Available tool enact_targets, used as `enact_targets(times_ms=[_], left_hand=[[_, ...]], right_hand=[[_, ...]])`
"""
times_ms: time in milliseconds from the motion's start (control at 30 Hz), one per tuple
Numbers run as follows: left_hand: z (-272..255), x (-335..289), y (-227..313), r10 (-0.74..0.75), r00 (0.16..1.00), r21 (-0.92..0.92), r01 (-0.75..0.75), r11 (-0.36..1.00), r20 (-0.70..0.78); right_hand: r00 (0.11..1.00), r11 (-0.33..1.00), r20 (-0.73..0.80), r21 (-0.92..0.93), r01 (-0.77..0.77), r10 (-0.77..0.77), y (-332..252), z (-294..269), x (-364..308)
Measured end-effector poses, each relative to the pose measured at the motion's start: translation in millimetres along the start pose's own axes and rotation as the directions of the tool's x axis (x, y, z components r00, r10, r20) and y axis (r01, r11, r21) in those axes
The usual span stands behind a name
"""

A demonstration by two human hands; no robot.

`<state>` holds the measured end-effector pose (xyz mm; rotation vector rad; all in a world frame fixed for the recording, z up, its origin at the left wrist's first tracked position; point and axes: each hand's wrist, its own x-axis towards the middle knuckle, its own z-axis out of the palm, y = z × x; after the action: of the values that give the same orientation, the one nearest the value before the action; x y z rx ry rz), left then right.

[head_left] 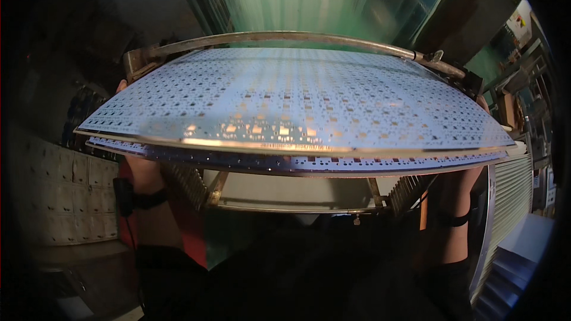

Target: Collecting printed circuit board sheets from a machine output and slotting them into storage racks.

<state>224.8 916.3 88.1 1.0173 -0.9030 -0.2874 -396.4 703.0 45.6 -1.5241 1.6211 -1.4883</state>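
Two large, thin circuit board panels fill the middle, one above the other with a narrow gap at the near edge. The upper panel (333, 101) is white with rows of small copper-coloured pads; the lower panel (250, 163) shows only its near edge. My left hand (122, 85) grips the panels at their left side, a fingertip showing past the edge. On the right side my right hand (483, 104) holds them likewise. The panels hide most of both hands. Dark bands circle both wrists.
A metal bar (279, 37) arches behind the panels. Below them is a metal rack (297, 207) with slotted sides. A stack of pale sheets (505, 202) stands at the right, a pale panelled block (71, 196) at the left. Green translucent sheeting (321, 0) hangs beyond.
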Motion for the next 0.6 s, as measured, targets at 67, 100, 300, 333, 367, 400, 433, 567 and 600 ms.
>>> enact_targets(times_ms=[67,100,300,333,367,400,433,567,600], left_hand=[[-7.3,-8.8,-2.3,0.009,1.0,0.036,-0.009,0.999,0.005],[-11.9,-12.1,-2.5,0.013,1.0,0.048,-0.013,0.999,0.004],[-21.2,-20.5,-4.4,-0.001,1.0,-0.01,0.001,1.0,-0.005],[-21.3,-19.7,-3.8,-0.003,1.0,-0.027,0.003,1.0,-0.008],[-20.2,-20.1,-5.4,-0.009,1.0,-0.056,0.009,0.998,-0.008],[-18.9,-19.7,-7.1,-0.015,1.0,-0.086,0.014,0.996,-0.008],[-16.5,-19.3,-8.5,-0.019,1.0,-0.125,0.018,0.992,-0.006],[-6.0,-10.3,-5.2,-0.041,0.999,-0.302,0.043,0.952,0.011],[-4.2,-7.9,-3.6,-0.045,0.999,-0.344,0.049,0.938,0.017]], right_hand=[[1.0,0.999,-0.01,0.034,-0.026,0.026,3.1,0.5,-1.5],[1.0,0.997,-0.001,0.075,0.009,-0.009,3.8,2.2,-3.0],[0.986,0.947,-0.006,0.274,0.164,-0.169,-7.8,14.4,-7.6],[0.981,0.936,-0.009,0.3,0.186,-0.192,-12.5,17.3,-8.4],[0.976,0.924,-0.013,0.32,0.21,-0.218,-15.9,19.5,-8.8],[0.971,0.913,-0.018,0.337,0.231,-0.238,-19.2,21.6,-8.1],[0.966,0.903,-0.02,0.351,0.249,-0.259,-22.7,23.6,-8.4],[0.943,0.863,-0.033,0.393,0.317,-0.331,-40.8,30.4,-7.5],[0.937,0.855,-0.034,0.398,0.333,-0.349,-45.9,32.8,-8.3]])
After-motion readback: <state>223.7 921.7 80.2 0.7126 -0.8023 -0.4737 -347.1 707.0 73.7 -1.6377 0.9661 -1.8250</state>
